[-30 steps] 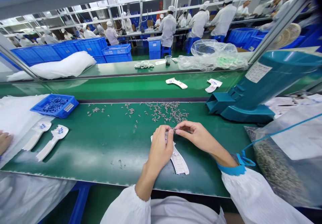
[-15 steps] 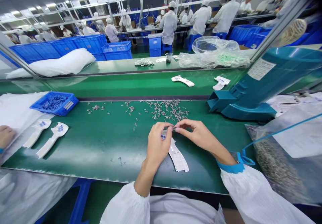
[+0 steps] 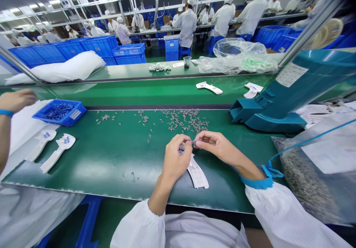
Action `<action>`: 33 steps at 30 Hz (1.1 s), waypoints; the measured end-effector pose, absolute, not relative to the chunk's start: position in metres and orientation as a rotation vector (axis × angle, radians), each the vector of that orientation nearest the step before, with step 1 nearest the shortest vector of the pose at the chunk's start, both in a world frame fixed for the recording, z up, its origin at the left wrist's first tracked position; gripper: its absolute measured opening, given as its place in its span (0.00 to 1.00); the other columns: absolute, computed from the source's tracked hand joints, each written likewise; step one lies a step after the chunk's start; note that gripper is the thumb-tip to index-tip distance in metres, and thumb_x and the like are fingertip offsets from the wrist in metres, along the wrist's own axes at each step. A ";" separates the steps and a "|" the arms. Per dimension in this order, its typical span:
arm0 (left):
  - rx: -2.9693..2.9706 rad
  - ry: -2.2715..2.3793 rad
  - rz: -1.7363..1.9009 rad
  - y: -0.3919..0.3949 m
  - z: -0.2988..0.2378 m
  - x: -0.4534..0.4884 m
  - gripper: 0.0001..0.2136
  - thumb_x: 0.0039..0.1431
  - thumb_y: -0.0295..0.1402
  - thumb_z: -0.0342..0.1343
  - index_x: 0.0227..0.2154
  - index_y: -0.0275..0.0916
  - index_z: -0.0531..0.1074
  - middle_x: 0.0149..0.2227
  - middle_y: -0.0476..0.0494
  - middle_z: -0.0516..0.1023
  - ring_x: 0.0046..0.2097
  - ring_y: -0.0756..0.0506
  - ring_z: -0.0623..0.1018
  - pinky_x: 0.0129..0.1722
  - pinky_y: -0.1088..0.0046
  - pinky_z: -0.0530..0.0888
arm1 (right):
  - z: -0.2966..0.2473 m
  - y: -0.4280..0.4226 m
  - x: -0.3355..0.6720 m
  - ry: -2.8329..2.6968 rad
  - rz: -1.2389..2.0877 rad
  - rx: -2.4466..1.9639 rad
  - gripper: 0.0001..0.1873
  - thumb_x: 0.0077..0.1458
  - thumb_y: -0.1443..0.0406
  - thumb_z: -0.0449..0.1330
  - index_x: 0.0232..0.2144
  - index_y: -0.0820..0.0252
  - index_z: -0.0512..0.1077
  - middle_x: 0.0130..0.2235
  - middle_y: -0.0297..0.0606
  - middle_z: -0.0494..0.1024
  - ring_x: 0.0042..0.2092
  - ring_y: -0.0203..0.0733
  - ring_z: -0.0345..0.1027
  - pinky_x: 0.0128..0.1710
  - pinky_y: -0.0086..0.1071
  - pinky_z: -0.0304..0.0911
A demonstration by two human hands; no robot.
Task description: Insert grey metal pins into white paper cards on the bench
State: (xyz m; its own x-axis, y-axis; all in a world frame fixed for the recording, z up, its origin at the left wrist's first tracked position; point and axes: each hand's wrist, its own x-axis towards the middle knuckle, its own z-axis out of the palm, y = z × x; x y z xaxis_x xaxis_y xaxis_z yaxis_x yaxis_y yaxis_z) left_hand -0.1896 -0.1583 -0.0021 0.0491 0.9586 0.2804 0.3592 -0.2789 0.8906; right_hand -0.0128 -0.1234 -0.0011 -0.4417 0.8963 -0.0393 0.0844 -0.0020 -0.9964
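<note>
A small bit of metal parts [image 3: 194,143] is pinched where the two hands meet: the thumb and forefinger of the left hand [image 3: 177,155] are drawn together on it from one side, and those of the right hand [image 3: 215,144] from the other. Both grips are narrow; how the parts are divided between the hands cannot be told at this size.

Beneath and just beside the left hand, a white handle-shaped piece [image 3: 198,175] is laid on the green bench [image 3: 105,151]. Its upper end is partly covered by that hand—a little blue can be made out there—and its ribbed lower end is turned toward the bench's near edge. Whether it is touched by the hand cannot be told.

Beyond the hands, loose metal pieces [image 3: 186,121] are scattered, most thickly straight ahead and more thinly toward the left. Farther left, a blue tray [image 3: 65,122] is filled with small blue parts [image 3: 59,111], and in front of it two white pieces with blue bits [image 3: 57,156] are placed side by side. A co-worker's hand [image 3: 20,99] is held raised near the tray.

On a green strip [image 3: 139,95] behind the bench, two more white pieces [image 3: 210,88] are set well apart. To the right, a teal container [image 3: 289,82] is stood at an angle, and a clear bag [image 3: 308,188] of small grey parts is placed nearer. A blue band [image 3: 258,182] is worn at the right wrist, with a blue cord [image 3: 311,142] nearby.
</note>
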 end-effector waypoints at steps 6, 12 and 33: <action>1.667 1.417 1.181 -0.157 -0.009 -0.190 0.08 0.64 0.29 0.50 0.30 0.40 0.70 0.32 0.49 0.75 0.36 0.47 0.74 0.39 0.72 0.68 | -0.005 -0.120 -0.012 -1.565 1.444 -1.035 0.17 0.52 0.50 0.65 0.33 0.57 0.73 0.33 0.37 0.77 0.36 0.41 0.71 0.40 0.37 0.67; 1.981 1.701 0.987 -0.155 -0.014 -0.193 0.10 0.68 0.30 0.48 0.42 0.42 0.75 0.43 0.45 0.79 0.47 0.40 0.73 0.48 0.62 0.66 | -0.016 -0.114 -0.011 -1.664 1.233 -1.229 0.17 0.55 0.50 0.63 0.35 0.57 0.74 0.34 0.39 0.78 0.38 0.44 0.73 0.41 0.39 0.68; 1.892 1.386 1.138 -0.158 -0.002 -0.190 0.03 0.64 0.32 0.56 0.38 0.42 0.75 0.39 0.47 0.81 0.43 0.44 0.75 0.46 0.65 0.69 | -0.003 -0.120 -0.010 -1.511 1.468 -1.062 0.17 0.51 0.51 0.67 0.33 0.58 0.76 0.33 0.37 0.78 0.35 0.41 0.70 0.38 0.35 0.66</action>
State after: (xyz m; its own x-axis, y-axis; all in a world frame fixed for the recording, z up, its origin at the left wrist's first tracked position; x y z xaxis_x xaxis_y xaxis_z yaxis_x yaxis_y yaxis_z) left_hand -0.1896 -0.1579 -0.0022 0.1194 0.9405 0.3182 0.4954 -0.3342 0.8018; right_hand -0.0100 -0.1199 -0.0025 -0.3628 0.9315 -0.0270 0.0544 -0.0078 -0.9985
